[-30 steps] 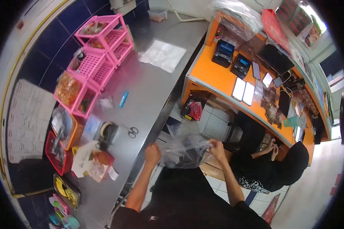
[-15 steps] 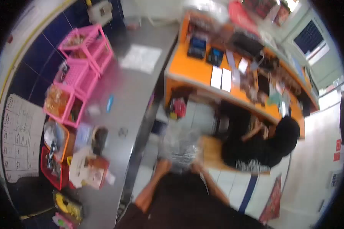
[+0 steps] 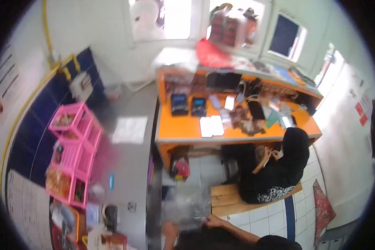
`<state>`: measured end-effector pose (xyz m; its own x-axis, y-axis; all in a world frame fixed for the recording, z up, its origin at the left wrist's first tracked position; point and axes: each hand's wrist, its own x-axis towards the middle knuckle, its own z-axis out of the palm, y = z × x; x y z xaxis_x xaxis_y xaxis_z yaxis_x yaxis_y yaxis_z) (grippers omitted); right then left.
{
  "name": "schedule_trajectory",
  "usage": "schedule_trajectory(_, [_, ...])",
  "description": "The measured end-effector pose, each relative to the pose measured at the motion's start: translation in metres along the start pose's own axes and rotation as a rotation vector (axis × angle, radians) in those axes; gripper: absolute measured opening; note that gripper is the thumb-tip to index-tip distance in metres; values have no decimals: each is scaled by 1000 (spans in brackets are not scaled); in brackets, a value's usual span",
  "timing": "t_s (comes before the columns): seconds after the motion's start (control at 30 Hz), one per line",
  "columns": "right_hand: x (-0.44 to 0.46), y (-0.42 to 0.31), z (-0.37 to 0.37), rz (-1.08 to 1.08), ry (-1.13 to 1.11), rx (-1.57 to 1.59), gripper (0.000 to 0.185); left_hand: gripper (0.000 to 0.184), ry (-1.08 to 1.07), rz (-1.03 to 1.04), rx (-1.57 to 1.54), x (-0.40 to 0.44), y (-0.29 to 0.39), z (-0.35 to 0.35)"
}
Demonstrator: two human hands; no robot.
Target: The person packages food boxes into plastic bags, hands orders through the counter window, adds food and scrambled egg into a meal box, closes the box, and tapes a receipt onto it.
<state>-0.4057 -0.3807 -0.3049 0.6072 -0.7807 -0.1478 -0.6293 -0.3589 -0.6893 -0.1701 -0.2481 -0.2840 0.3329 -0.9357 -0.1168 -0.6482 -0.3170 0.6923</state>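
A clear plastic bag point(image 3: 186, 206) is stretched out in front of my body, low in the head view, above the tiled floor. My right hand point(image 3: 214, 221) is closed on its near right corner. At the near left corner my left hand point(image 3: 170, 229) grips the plastic, somewhat blurred. The bag looks flat and see-through, and whether anything is inside cannot be made out. My dark clothing hides part of its near edge.
A steel counter point(image 3: 129, 166) on the left bears pink stacked baskets point(image 3: 77, 154), a blue item point(image 3: 111, 181) and white paper point(image 3: 130, 130). Ahead stands an orange desk point(image 3: 179, 132). A person in black point(image 3: 271, 175) sits on a wooden bench point(image 3: 227, 199) at right.
My view has tipped upward, showing the windows and more wall. My hands and the plastic bag sit lower in view, and the bag appears spread flatter. The seated person's hands have come closer together.
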Motion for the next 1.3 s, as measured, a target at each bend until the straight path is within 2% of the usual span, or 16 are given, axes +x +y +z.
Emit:
schedule_trajectory(0.03, [3,8,-18,-74,-17,91,71,34,68,22,-70,17,18,-21])
schedule_trajectory(0.1, [-3,-25,-83,233,-558,665,51,42,107,-92,29,53,27,-36])
schedule_trajectory(0.13, [13,-69,-127,38,-309,684,28,36,246,47,-3,78,52,-49])
schedule_trajectory(0.17, [29,-107,-167,60,-257,715,23,31,393,187,-43,110,93,-66])
schedule_trajectory(0.27, [58,-175,-282,-8,105,765,23,30,381,430,-265,142,214,-131])
schedule_trajectory(0.33, [74,-180,-346,-156,360,1150,20,21,172,830,-264,164,256,-153])
schedule_trajectory(0.47, [112,-157,-486,-347,564,1456,23,19,-120,979,126,256,329,-210])
schedule_trajectory(0.6, [163,-111,-595,-452,391,1669,20,20,-49,1062,463,330,462,-264])
schedule_trajectory(0.73, [244,-33,-708,-711,234,1607,10,21,94,1657,486,392,559,-229])
schedule_trajectory(0.83, [294,13,-772,-592,362,1747,10,21,-4,1744,596,442,610,-184])
schedule_trajectory(0.93, [344,47,-834,-439,637,1654,12,19,-245,1777,353,492,661,-184])
schedule_trajectory(0.97, [361,59,-851,-411,652,1658,12,21,-481,1670,124,511,671,-178])
schedule_trajectory(1.07, [416,89,-912,-294,472,1607,14,27,-600,1460,44,582,679,-156])
schedule_trajectory(1.13, [450,111,-943,-318,598,1479,17,36,-186,1401,470,664,696,-154])
schedule_trajectory(1.2, [457,103,-956,-191,583,1577,19,48,-232,1008,380,753,704,-164])
schedule_trajectory(1.3, [493,116,-1001,-155,444,1628,21,57,-78,973,556,811,715,-161])
